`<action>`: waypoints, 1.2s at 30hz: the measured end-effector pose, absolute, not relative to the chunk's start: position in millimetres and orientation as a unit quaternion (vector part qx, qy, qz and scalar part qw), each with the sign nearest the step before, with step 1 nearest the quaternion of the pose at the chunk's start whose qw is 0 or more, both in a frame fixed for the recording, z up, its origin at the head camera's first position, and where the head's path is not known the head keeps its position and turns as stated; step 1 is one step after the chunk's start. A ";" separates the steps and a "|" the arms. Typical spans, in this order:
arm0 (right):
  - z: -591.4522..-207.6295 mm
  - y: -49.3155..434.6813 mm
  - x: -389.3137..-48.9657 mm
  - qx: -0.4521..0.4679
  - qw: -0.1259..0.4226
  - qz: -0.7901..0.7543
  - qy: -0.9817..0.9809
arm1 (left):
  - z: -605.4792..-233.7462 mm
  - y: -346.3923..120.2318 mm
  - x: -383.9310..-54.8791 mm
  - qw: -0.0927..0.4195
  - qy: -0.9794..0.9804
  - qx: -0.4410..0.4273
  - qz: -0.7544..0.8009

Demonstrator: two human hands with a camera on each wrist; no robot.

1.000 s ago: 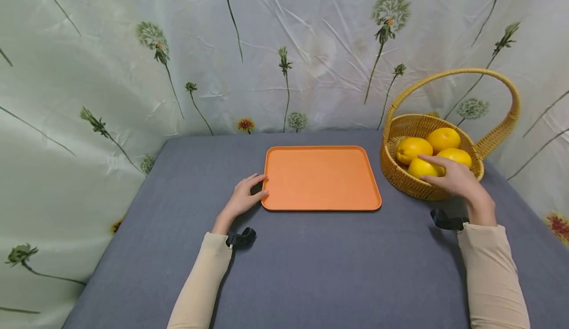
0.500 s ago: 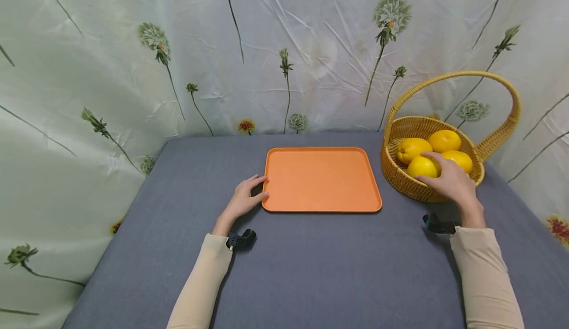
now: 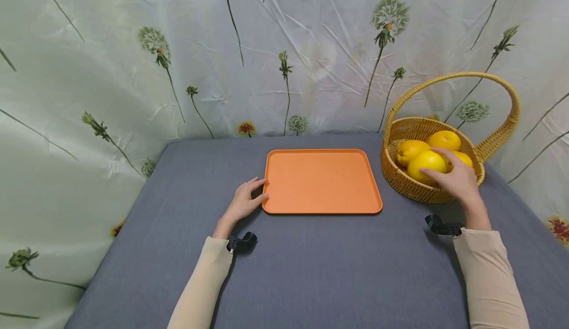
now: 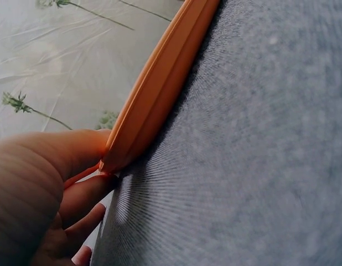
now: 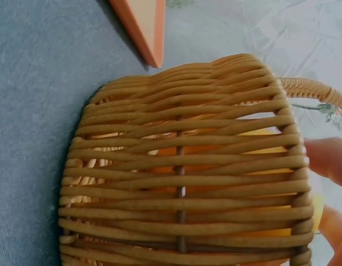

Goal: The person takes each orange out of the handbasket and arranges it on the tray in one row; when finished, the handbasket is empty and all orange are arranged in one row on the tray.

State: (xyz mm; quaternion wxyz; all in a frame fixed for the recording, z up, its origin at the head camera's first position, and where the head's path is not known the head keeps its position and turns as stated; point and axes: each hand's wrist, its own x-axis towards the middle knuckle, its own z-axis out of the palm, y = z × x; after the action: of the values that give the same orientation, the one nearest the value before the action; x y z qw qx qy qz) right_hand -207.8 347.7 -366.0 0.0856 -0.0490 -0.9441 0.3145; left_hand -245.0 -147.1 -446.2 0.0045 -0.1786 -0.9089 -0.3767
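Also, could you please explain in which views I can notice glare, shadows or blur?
Head view: pale glare streaks the creased floral backdrop, and soft shadows fall beside both sleeves. Left wrist view: dim, with the grey tabletop growing blurry toward the right. Right wrist view: the basket looks fairly clear, while the right hand's fingers look bright and soft.

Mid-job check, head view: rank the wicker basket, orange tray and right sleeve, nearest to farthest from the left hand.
1. Orange tray: its left rim meets the left hand.
2. Wicker basket: on the right side.
3. Right sleeve: lower right.
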 end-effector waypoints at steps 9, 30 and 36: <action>-363.2 351.0 -207.4 -0.078 0.086 0.423 -0.899 | -446.5 -146.4 -245.3 0.011 -0.910 -0.179 -0.374; -361.5 351.5 -204.4 -0.024 0.081 0.681 -0.727 | -446.9 -148.6 -242.3 0.024 -0.911 -0.186 -0.367; -358.5 344.1 -205.9 0.019 0.074 0.734 -0.675 | -446.3 -150.0 -245.2 0.021 -0.912 -0.190 -0.364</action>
State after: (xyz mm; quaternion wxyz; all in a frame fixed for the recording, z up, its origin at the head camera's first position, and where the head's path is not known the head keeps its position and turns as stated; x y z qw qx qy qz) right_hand -205.9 344.1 -358.5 0.0740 0.0186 -0.6747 0.7341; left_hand -245.2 -150.0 -446.3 0.0205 -0.1904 -0.9116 -0.3637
